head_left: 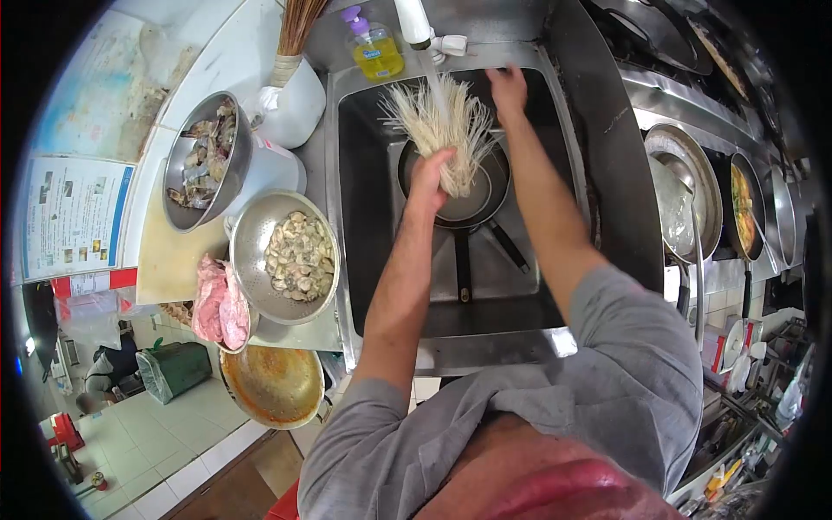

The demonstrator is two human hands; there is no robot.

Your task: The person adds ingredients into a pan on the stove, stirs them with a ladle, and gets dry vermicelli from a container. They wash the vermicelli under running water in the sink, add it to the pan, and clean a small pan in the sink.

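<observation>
My left hand (430, 180) is wrapped round the lower end of a bundle of thin pale noodles (446, 130), whose loose strands fan out toward the faucet (414, 24). Water runs from the faucet onto the strands. Below the bundle, a dark frying pan (462, 221) with water in it lies in the sink (529, 299); a second black handle shows beside the pan's own. My right hand (508, 90) is at the sink's back right, near the faucet's lever, its fingers apart and nothing seen in them.
To the left stand a colander of shelled oysters (299, 257), a bowl of shrimp (208, 165), raw meat (220, 303) and a stained pan (273, 386). A yellow soap bottle (376, 54) is behind the sink. Pans (685, 191) sit at the right.
</observation>
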